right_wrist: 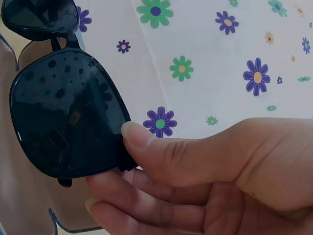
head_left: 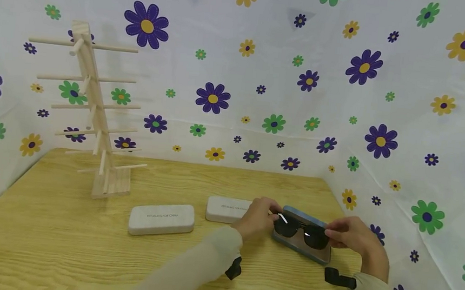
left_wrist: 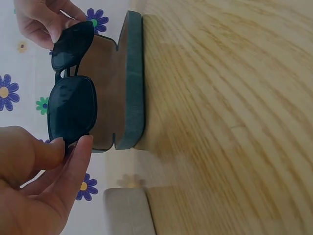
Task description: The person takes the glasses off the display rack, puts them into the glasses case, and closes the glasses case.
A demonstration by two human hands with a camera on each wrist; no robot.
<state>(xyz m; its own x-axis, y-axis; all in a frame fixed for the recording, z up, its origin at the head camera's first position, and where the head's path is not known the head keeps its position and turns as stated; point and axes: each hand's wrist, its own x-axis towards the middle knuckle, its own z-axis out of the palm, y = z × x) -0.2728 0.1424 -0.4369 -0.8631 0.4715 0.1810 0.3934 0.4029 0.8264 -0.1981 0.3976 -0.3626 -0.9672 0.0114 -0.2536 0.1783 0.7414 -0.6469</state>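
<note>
A pair of black sunglasses [head_left: 315, 237] is held just above an opened blue glasses case [head_left: 299, 249] with a brownish lining, at the right of the table. My left hand [head_left: 256, 218] pinches the left outer corner of the frame between thumb and fingers. At the other end, my right hand [head_left: 352, 235] pinches the right outer corner, thumb on the front, as the right wrist view shows. The lenses face up towards me. Behind the sunglasses [left_wrist: 73, 107], the left wrist view shows the case [left_wrist: 133, 83] standing open on the table.
Two closed white glasses cases lie to the left: one [head_left: 161, 220] near the table's middle, another [head_left: 226, 209] beside my left hand. A wooden rack [head_left: 93, 103] with several pegs stands at the back left. Flower-patterned white sheeting [head_left: 260, 73] surrounds the wooden table [head_left: 59, 240].
</note>
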